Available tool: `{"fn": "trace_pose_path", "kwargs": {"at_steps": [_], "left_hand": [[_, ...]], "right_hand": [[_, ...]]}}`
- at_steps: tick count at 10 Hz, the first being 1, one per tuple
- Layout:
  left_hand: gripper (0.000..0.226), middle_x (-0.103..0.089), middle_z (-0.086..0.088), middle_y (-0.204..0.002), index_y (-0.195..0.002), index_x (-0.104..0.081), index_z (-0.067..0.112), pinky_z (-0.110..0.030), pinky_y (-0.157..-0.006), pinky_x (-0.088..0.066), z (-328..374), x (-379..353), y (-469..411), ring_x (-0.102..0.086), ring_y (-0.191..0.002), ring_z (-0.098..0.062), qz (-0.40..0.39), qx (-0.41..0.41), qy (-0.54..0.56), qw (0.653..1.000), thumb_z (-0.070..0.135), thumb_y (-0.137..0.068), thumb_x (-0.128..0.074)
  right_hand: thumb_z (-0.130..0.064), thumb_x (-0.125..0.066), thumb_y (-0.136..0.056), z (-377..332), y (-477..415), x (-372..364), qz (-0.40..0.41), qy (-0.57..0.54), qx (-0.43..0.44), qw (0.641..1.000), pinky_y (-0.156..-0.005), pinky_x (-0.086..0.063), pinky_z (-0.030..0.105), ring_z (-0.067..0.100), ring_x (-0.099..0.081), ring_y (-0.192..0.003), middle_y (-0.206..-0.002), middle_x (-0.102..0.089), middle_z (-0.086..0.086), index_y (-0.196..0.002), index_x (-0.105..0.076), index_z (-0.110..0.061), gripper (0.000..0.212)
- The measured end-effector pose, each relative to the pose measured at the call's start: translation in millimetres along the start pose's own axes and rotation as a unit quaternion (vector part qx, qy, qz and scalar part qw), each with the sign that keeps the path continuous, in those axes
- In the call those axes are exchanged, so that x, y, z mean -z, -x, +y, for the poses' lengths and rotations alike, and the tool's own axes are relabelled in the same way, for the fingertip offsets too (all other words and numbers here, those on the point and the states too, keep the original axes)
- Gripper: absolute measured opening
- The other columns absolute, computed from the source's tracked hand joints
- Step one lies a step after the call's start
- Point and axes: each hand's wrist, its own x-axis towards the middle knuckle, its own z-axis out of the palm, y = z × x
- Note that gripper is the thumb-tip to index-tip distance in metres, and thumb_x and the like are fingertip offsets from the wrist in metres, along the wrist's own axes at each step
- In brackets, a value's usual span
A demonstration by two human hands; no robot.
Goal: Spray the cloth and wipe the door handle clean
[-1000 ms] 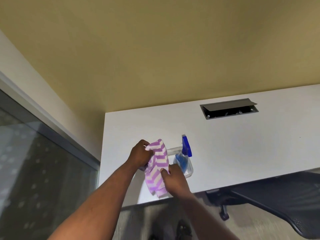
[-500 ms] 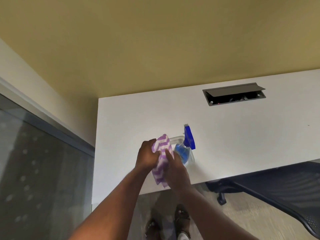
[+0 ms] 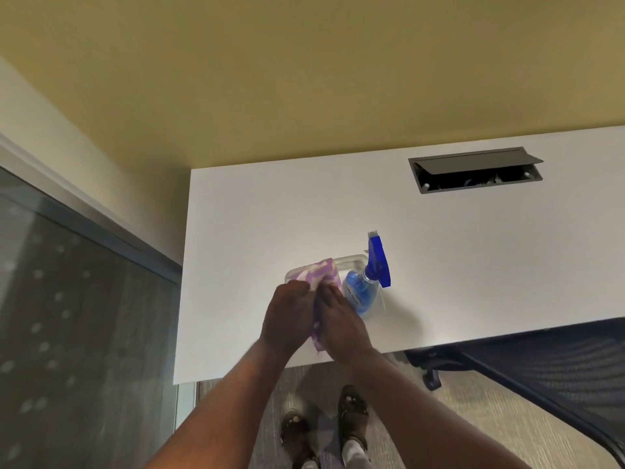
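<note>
A purple-and-white striped cloth [image 3: 325, 275] is pinched between my left hand [image 3: 288, 317] and my right hand [image 3: 340, 322], just above a clear plastic tray [image 3: 351, 263] on the white desk [image 3: 473, 258]. Both hands press together on the cloth, and its lower end hangs between my wrists. A spray bottle [image 3: 363, 289] with blue liquid and a blue trigger head stands in the tray, right beside my right hand. No door handle is in view.
An open grey cable hatch [image 3: 473, 169] sits at the desk's back right. A dark mesh office chair [image 3: 541, 360] stands under the desk's right front edge. A glass partition [image 3: 67, 316] runs along the left. My feet stand on grey carpet.
My hands have closed together on the cloth, gathering it from spread out into a folded bundle above the tray. The view has tipped down and shows my feet.
</note>
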Motion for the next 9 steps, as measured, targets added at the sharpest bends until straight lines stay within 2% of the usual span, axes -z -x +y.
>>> {"fn": "trace_pose_path", "kwargs": {"at_steps": [1,2,3,5,6,7,8,9], "left_hand": [[0.042,-0.075,-0.010,-0.125,-0.134,-0.069,0.010,-0.044,-0.104,-0.049,3,-14,9,-0.069,-0.118,-0.031,-0.072,0.021,-0.017,0.997,0.029,-0.102,-0.051],[0.058,-0.046,-0.012,-0.163,-0.161,-0.039,0.010,-0.060,-0.130,-0.008,2,-21,13,-0.031,-0.158,-0.036,-0.134,0.052,-0.072,0.987,0.036,-0.109,-0.034],[0.063,-0.034,-0.014,-0.170,-0.165,-0.027,0.012,-0.063,-0.126,0.016,0,-21,11,-0.012,-0.163,-0.039,-0.146,0.036,-0.108,0.983,0.044,-0.111,-0.029],[0.070,-0.020,-0.016,-0.175,-0.167,-0.021,0.011,-0.062,-0.121,0.025,2,-21,7,0.002,-0.163,-0.040,-0.178,0.039,-0.109,0.977,0.050,-0.110,-0.030],[0.071,-0.014,-0.016,-0.176,-0.167,-0.017,0.011,-0.062,-0.124,0.020,4,-18,9,0.005,-0.163,-0.039,-0.191,0.046,-0.097,0.976,0.051,-0.110,-0.031],[0.068,-0.012,-0.015,-0.176,-0.168,-0.015,0.012,-0.062,-0.129,0.011,2,-12,12,0.004,-0.164,-0.038,-0.176,0.052,-0.095,0.979,0.047,-0.111,-0.027],[0.065,-0.012,-0.015,-0.176,-0.168,-0.014,0.010,-0.056,-0.129,0.009,2,2,19,0.000,-0.164,-0.035,-0.142,0.080,-0.083,0.983,0.042,-0.112,-0.022],[0.067,0.000,-0.012,-0.177,-0.168,-0.006,0.009,-0.049,-0.127,0.017,0,17,22,0.010,-0.164,-0.031,-0.120,0.117,-0.082,0.982,0.043,-0.112,-0.021]], "right_hand": [[-0.033,-0.062,-0.104,4,-6,-4,-0.026,0.065,0.018,0.997,-0.127,-0.021,0.032,0.019,-0.019,-0.160,-0.172,-0.028,0.000,-0.165,-0.027,-0.018,0.072],[-0.029,-0.066,-0.102,8,-18,-5,-0.071,0.069,0.012,0.995,-0.126,-0.022,0.035,0.021,-0.014,-0.161,-0.174,-0.023,0.001,-0.166,-0.023,-0.018,0.079],[-0.029,-0.073,-0.097,10,-26,-6,-0.109,0.086,0.001,0.990,-0.125,-0.025,0.038,0.023,-0.014,-0.161,-0.174,-0.022,0.002,-0.167,-0.020,-0.017,0.088],[-0.027,-0.078,-0.093,17,-42,-11,-0.183,0.110,-0.002,0.977,-0.129,-0.017,0.041,0.024,-0.006,-0.162,-0.176,-0.012,0.004,-0.168,-0.012,-0.016,0.100],[-0.030,-0.078,-0.093,15,-42,-7,-0.198,0.120,0.019,0.973,-0.130,-0.017,0.043,0.025,-0.005,-0.162,-0.176,-0.011,0.005,-0.168,-0.013,-0.016,0.100],[-0.034,-0.076,-0.093,13,-36,-5,-0.144,0.132,0.033,0.980,-0.126,-0.031,0.042,0.025,-0.024,-0.159,-0.170,-0.032,0.004,-0.162,-0.035,-0.018,0.082],[-0.041,-0.063,-0.101,4,-20,1,-0.074,0.144,0.042,0.986,-0.125,-0.035,0.041,0.024,-0.033,-0.155,-0.166,-0.040,0.004,-0.158,-0.040,-0.017,0.066],[-0.040,-0.054,-0.107,-8,-15,10,-0.022,0.105,0.017,0.994,-0.129,-0.023,0.041,0.026,-0.029,-0.158,-0.170,-0.033,0.007,-0.163,-0.031,-0.013,0.066]]}}
